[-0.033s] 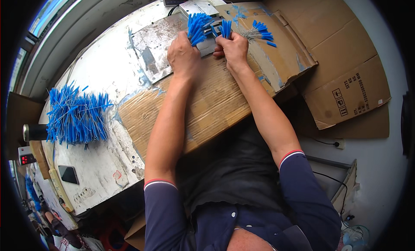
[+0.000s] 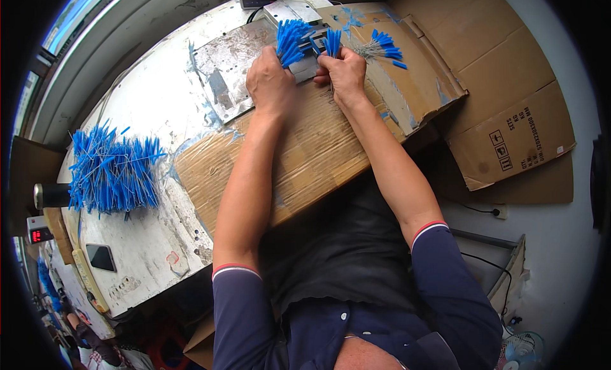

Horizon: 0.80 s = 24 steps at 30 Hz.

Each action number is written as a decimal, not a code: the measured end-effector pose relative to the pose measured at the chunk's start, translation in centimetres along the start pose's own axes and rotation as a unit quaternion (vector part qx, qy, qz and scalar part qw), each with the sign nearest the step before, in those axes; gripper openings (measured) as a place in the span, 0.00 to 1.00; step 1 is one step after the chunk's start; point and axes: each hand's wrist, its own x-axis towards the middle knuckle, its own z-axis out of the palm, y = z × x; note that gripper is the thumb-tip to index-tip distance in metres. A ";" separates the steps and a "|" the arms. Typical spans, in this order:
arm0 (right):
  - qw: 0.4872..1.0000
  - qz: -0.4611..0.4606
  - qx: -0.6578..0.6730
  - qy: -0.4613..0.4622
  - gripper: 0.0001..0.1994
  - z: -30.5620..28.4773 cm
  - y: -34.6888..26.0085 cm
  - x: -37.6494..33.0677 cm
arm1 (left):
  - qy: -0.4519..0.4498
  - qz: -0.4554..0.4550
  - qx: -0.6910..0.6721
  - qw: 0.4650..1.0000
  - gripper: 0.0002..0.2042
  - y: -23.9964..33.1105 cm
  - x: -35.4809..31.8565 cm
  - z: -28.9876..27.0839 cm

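Observation:
My left hand (image 2: 270, 83) is closed round a thick bundle of blue-tipped wires (image 2: 292, 42), whose blue ends fan out above the fingers. A smaller bunch of blue-tipped wires (image 2: 332, 42) is pinched in my right hand (image 2: 344, 72), with thin wire ends showing below it. Both hands are close together in front of a small metal fixture (image 2: 305, 41), partly hidden by the bundles. Just right of my right hand, a loose bunch of blue-tipped wires (image 2: 384, 46) lies on cardboard. A large heap of similar wires (image 2: 114, 172) rests at the left of the table.
Flattened cardboard (image 2: 299, 156) covers the table's front edge under my forearms. A worn metal plate (image 2: 223, 71) lies behind my left hand. At the left are a phone (image 2: 101, 257), a power strip (image 2: 89, 281) and a dark can (image 2: 51, 195). A cardboard box (image 2: 509, 83) stands at the right.

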 end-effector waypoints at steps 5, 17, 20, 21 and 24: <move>0.999 0.015 -0.017 -0.026 0.05 -0.7 -0.3 -0.8 | -0.012 0.019 -0.012 1.000 0.06 -0.5 0.0 0.0; 0.999 0.023 0.009 -0.030 0.08 -1.4 -0.3 -0.6 | -0.009 0.086 0.063 0.994 0.04 -0.2 -0.2 0.3; 0.999 0.024 0.003 -0.025 0.08 -1.0 -0.1 -0.3 | -0.011 0.061 0.089 0.994 0.04 -0.1 -0.3 0.5; 1.000 0.019 -0.003 -0.023 0.08 -0.9 -0.1 -0.2 | -0.011 0.061 0.089 0.994 0.04 -0.2 -0.2 0.5; 1.000 0.018 -0.010 -0.014 0.08 -0.7 0.0 0.1 | 0.017 -0.011 0.046 0.999 0.04 -0.4 0.0 0.4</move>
